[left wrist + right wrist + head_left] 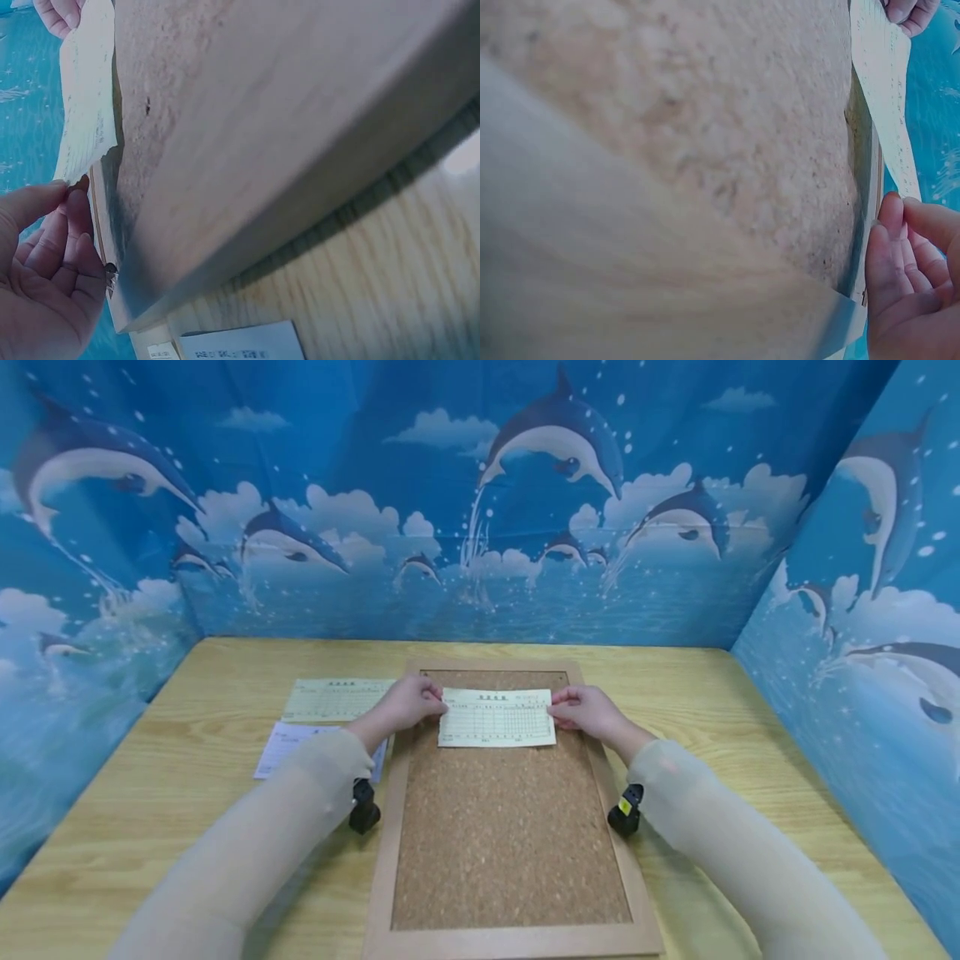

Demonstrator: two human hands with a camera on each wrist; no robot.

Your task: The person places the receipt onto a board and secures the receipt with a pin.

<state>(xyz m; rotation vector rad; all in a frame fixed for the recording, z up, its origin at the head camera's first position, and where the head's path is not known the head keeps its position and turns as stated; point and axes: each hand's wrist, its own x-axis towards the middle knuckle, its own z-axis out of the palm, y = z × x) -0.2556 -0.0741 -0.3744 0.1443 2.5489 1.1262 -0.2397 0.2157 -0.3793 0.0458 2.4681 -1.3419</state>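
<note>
A pale green printed form slip (497, 720) is held by both hands over the upper part of a wood-framed cork board (510, 843). My left hand (412, 702) pinches its left edge between thumb and fingers. On the opposite edge, my right hand (590, 713) pinches the paper the same way. In the left wrist view the slip (88, 90) stands raised off the cork, its lower edge apart from the surface. The right wrist view shows thumb and fingertips of the right hand (915, 277) meeting at the slip's corner (900, 161).
Left of the board, a second greenish form (330, 702) and a white-lilac form (288, 747) lie on the wooden table (690, 693), partly hidden by the left arm. A blue dolphin-print curtain (465, 602) surrounds the table's back and sides. Raised wooden rims edge the board.
</note>
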